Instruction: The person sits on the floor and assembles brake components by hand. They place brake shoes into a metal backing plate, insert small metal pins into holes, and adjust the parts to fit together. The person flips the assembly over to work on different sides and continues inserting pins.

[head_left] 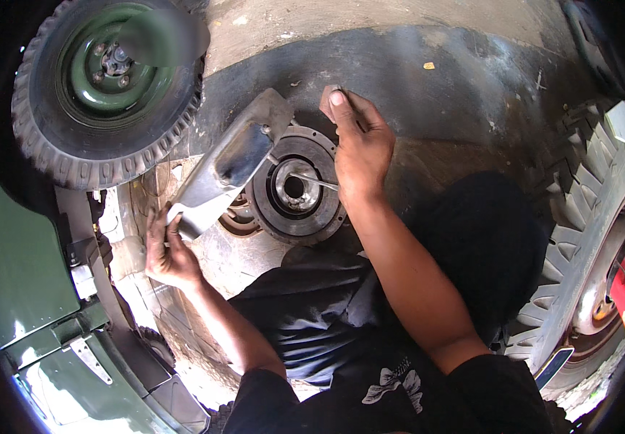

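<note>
Grey metal shapes the long, shallow, trough-like piece (231, 163) whose lower end the left hand (171, 253) grips between thumb and fingers; it slants upward to the right, smooth and bright below, with a dark, glossy hollow farther up. Its rounded upper end reaches just beyond the rim of a heavy, dark grey metal disc (320, 206). The right hand (362, 141), raised above that disc's right edge, pinches a small, flat, brownish piece (329, 103) between thumb and curled fingers; its material cannot be told. Concentric rings step inward on the disc to a pale, round-holed hub, and a thin, silvery rod (320, 182) runs from there toward the right wrist. Rusty brown, a round metal part (239, 220) shows at the disc's left edge. Beyond, near the stained concrete floor's (428, 94) upper left corner, stands a ridged black rubber tyre (45, 101) on a green steel rim (81, 83).
</note>
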Available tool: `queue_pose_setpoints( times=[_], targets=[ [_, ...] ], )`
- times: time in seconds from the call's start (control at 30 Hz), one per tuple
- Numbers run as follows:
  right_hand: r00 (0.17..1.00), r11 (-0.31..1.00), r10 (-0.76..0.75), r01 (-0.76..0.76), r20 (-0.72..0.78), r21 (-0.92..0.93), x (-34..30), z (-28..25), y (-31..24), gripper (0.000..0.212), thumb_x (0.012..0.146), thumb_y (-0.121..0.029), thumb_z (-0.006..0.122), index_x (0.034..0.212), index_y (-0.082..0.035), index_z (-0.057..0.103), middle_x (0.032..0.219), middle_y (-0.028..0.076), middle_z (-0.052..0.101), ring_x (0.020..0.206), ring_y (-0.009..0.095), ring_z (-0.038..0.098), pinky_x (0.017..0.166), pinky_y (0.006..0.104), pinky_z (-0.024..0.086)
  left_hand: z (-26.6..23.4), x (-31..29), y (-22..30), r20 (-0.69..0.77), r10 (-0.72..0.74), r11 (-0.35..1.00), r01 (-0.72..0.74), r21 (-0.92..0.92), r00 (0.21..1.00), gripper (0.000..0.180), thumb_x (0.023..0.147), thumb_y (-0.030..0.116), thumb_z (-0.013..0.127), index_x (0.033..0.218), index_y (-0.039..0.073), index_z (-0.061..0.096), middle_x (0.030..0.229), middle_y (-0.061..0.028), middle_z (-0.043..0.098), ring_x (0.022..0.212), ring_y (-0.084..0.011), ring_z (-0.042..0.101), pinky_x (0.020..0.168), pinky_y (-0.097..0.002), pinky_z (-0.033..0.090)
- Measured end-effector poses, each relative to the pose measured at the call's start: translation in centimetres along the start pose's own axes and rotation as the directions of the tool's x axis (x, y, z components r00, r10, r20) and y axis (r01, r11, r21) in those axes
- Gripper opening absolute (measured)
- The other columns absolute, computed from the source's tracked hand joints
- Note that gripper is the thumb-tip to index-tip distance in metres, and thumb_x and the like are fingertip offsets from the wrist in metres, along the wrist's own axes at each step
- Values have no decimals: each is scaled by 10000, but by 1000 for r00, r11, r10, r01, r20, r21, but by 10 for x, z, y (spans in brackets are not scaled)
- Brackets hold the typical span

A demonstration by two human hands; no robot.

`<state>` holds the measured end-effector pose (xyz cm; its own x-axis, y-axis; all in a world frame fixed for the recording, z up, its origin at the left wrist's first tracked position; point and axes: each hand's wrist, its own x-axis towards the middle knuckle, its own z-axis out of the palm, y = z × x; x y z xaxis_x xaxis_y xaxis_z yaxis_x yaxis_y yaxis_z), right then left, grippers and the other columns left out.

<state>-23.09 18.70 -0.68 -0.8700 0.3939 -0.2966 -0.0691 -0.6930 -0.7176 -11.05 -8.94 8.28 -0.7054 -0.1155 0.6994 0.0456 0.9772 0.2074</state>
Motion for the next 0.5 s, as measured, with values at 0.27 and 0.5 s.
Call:
queue_pose_setpoints(
  times=[0.27,0.5],
  targets=[
    [997,994,25,-16,77,-109,-12,-2,0,308,1022,-197,770,1153,81,746,1058,123,780,979,172,725,924,311,570,-5,64,-19,36,-155,938,159,-307,987,197,975,56,759,1167,13,778,1032,-88,802,905,-148,722,849,-314,575],
    [987,992,50,-31,152,-122,-17,-3,10,319,1020,-217,777,1168,64,751,1064,100,771,988,157,713,909,318,560,9,88,10,152,-149,978,123,168,977,605,1060,579,562,885,18,709,729,-165,681,677,-326,685,666,-460,527]
  ],
)
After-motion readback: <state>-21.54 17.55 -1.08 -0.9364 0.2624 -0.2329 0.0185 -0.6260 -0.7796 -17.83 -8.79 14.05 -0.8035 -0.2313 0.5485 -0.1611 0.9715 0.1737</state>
